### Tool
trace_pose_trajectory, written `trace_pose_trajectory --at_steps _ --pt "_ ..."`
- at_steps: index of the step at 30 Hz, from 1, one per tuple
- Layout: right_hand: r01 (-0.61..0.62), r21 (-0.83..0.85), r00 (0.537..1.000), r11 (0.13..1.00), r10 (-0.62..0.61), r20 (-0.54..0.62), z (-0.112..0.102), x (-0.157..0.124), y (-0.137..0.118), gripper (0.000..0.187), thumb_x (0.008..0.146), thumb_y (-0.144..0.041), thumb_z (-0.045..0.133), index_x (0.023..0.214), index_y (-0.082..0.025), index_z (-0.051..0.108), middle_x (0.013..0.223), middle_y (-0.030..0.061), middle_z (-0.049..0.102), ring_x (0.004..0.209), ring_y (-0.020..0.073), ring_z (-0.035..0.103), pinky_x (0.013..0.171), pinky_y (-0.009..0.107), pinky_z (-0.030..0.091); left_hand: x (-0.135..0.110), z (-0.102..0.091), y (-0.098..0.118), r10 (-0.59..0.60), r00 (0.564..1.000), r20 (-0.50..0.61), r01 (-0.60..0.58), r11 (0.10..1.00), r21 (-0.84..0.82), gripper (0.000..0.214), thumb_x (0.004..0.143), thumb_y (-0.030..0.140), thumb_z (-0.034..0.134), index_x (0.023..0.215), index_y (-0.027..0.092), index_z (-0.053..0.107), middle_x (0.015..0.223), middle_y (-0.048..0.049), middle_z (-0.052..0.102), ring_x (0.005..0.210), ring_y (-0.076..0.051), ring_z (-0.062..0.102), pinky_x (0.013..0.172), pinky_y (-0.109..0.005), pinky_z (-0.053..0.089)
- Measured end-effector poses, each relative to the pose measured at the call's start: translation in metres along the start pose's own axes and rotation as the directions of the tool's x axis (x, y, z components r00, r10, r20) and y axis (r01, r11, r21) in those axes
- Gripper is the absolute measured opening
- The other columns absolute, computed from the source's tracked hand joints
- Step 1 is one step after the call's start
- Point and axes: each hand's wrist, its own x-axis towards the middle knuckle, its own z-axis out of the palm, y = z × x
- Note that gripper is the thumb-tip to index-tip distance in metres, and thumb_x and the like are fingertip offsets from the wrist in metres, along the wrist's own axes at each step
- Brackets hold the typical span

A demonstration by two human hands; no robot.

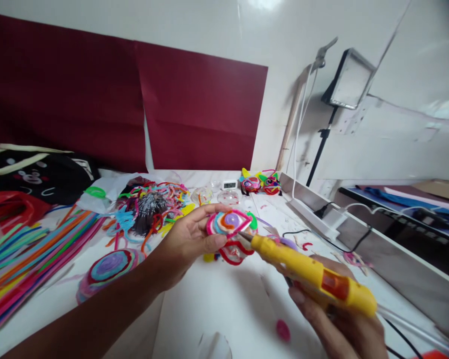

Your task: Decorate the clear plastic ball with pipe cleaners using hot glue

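Note:
Between the thumb and fingers of my left hand (189, 242) is an eye-shaped pipe cleaner craft (220, 224), with a pink rim, white and blue bands and a purple coiled centre. My right hand (340, 324) is wrapped round a yellow hot glue gun (292, 259), a clear glue stick (411, 324) coming out of its back. The gun's metal nozzle meets the craft's lower right edge, or comes very close to it. Just below the craft shows a red-rimmed clear piece (235, 253); whether it is joined to the craft, I cannot tell.
Bundled pipe cleaners (41, 269) lie at the left, beside a round coiled piece (112, 267). Behind them is a heap of scraps (153, 204). Finished colourful crafts (262, 183) stand at the back near a small digital clock (230, 185). Right, a power strip (318, 219) trails cables.

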Motion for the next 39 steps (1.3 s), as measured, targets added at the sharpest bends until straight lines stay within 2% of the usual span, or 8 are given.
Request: trace_pose_trajectory --at_steps 3,6,11,19,30,33,36,39 --pt "-0.191 0.159 0.980 0.969 0.180 0.083 -0.004 0.001 0.006 0.033 0.080 -0.027 0.068 0.113 -0.025 0.065 0.104 0.0083 0.072 0.095 0.0274 0.070 0.076 0.031 0.061 -0.001 0.003 0.002 0.002 1.000 -0.003 -0.002 1.000 -0.025 0.047 0.073 0.019 0.077 0.115 0.021 0.058 0.108 -0.0086 0.071 0.086 -0.019 0.069 0.076 -0.027 0.053" --pt "-0.281 0.248 0.958 0.927 0.253 0.137 -0.006 0.005 0.009 0.031 0.080 -0.033 0.068 0.109 -0.023 0.068 0.103 0.0110 0.072 0.092 0.0289 0.070 0.073 0.034 0.061 -0.001 0.004 0.004 -0.007 1.000 -0.009 0.007 0.999 -0.043 0.046 0.073 0.018 0.076 0.115 0.019 0.058 0.107 -0.0092 0.072 0.085 -0.020 0.070 0.076 -0.027 0.053" --pt "-0.336 0.364 0.941 0.869 0.290 0.175 -0.002 0.013 0.003 0.028 0.081 -0.039 0.067 0.099 -0.018 0.071 0.080 0.0093 0.070 0.064 0.0185 0.064 0.052 0.025 0.054 0.000 0.004 0.002 -0.020 1.000 -0.009 0.020 0.998 -0.063 0.049 0.072 0.017 0.077 0.116 0.018 0.057 0.109 -0.0105 0.071 0.085 -0.020 0.070 0.075 -0.027 0.054" --pt "-0.376 0.365 0.925 0.852 0.323 0.199 -0.002 0.015 0.006 0.027 0.080 -0.038 0.068 0.101 -0.020 0.070 0.093 0.0101 0.072 0.072 0.0194 0.066 0.058 0.025 0.054 0.000 0.005 0.000 -0.047 0.999 0.008 0.048 0.996 -0.081 0.048 0.073 0.015 0.076 0.116 0.018 0.057 0.105 -0.0091 0.072 0.086 -0.019 0.069 0.075 -0.026 0.054" --pt "-0.377 0.408 0.926 0.831 0.329 0.185 -0.003 0.013 0.012 0.030 0.078 -0.038 0.070 0.104 -0.021 0.069 0.096 0.0109 0.072 0.075 0.0227 0.067 0.062 0.030 0.056 0.000 0.007 0.000 -0.086 0.996 -0.005 0.085 0.995 -0.055 0.050 0.071 0.017 0.077 0.117 0.018 0.056 0.094 -0.0067 0.073 0.075 -0.016 0.069 0.067 -0.023 0.053" --pt "-0.415 0.420 0.909 0.807 0.342 0.240 -0.008 0.010 0.010 0.031 0.080 -0.039 0.067 0.105 -0.020 0.068 0.085 0.0096 0.069 0.070 0.0210 0.063 0.058 0.029 0.053 0.000 0.006 -0.001 -0.093 0.995 -0.026 0.092 0.995 -0.036 0.053 0.071 0.020 0.078 0.118 0.018 0.055 0.098 -0.0080 0.072 0.079 -0.018 0.069 0.066 -0.023 0.053" --pt "-0.461 0.479 0.884 0.747 0.339 0.321 -0.009 0.012 0.002 0.031 0.081 -0.041 0.064 0.103 -0.019 0.068 0.072 0.0062 0.063 0.062 0.0170 0.056 0.050 0.025 0.044 0.001 0.004 -0.002 -0.077 0.997 -0.019 0.076 0.996 -0.049 0.052 0.072 0.018 0.077 0.119 0.017 0.053 0.097 -0.0089 0.072 0.081 -0.018 0.069 0.070 -0.024 0.053" --pt "-0.489 0.539 0.872 0.686 0.368 0.323 -0.007 0.017 -0.009 0.032 0.080 -0.044 0.064 0.099 -0.018 0.067 0.067 0.0045 0.059 0.058 0.0146 0.049 0.047 0.024 0.037 0.001 0.004 -0.002 -0.059 0.998 -0.011 0.059 0.997 -0.049 0.049 0.074 0.016 0.075 0.118 0.017 0.053 0.096 -0.0083 0.073 0.081 -0.017 0.069 0.072 -0.024 0.053"
